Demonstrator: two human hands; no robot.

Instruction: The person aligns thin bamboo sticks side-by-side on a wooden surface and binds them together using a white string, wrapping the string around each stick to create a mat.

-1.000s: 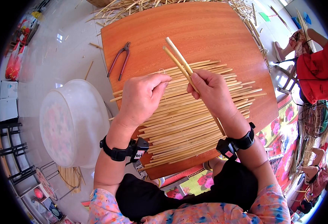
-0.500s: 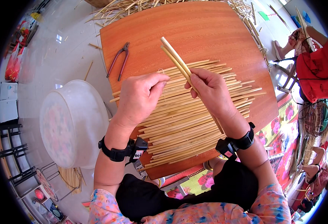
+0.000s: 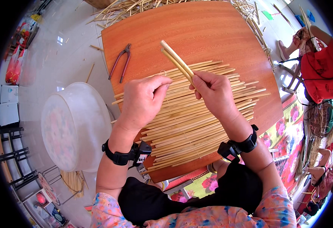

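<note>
A mat of pale bamboo strips (image 3: 196,125) lies side by side across an orange wooden board (image 3: 208,34). My right hand (image 3: 215,95) is shut on two loose bamboo strips (image 3: 176,60) that stick up and away to the upper left. My left hand (image 3: 143,100) rests on the mat's left part, fingers curled and pinching at a thin thread by the strips' upper edge. Both wrists wear black bands.
Pliers (image 3: 121,62) lie on the board's left edge. A white round plastic basin (image 3: 73,127) stands upside down on the floor at my left. Loose straw and strips (image 3: 136,5) pile beyond the board. A person in red (image 3: 322,68) sits at the right.
My right hand has shifted the two held strips slightly left and lower over the mat. My left hand stays on the mat.
</note>
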